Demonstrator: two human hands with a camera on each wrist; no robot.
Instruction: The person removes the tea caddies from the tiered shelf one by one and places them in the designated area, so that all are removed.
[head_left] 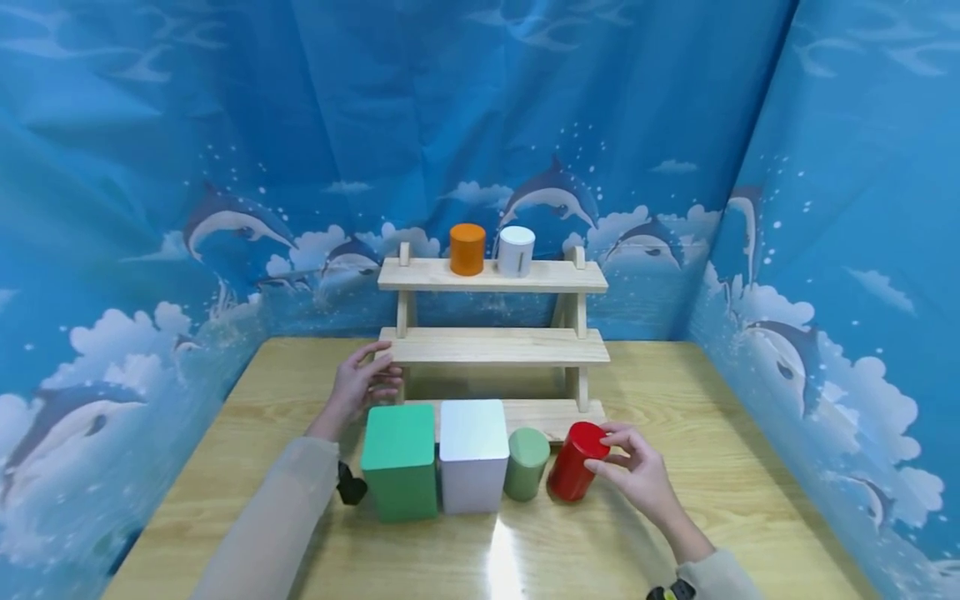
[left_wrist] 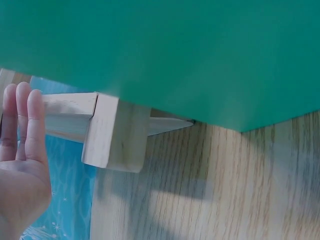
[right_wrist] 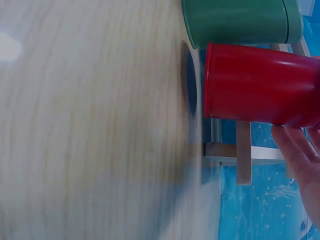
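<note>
My right hand [head_left: 637, 471] grips a red cylinder [head_left: 577, 462] near its top, with the thumb on the near side and fingers on the far side. The cylinder leans slightly, and in the right wrist view its lower rim is close over the table with a dark shadow beside it. A green cylinder [head_left: 527, 464] stands just left of it. At the left end of the wooden rack's middle shelf [head_left: 495, 346], my left hand [head_left: 363, 382] holds nothing. Its fingers look extended in the left wrist view, where a large green block [left_wrist: 165, 55] fills the upper part.
In front of the three-tier rack, a green block [head_left: 400, 467] and a white block [head_left: 474, 458] stand side by side on the wooden table [head_left: 300, 375]. The top shelf bears an orange cylinder [head_left: 467, 250] and a white cylinder [head_left: 516, 252]. Blue dolphin-print curtains [head_left: 420, 125] surround the table.
</note>
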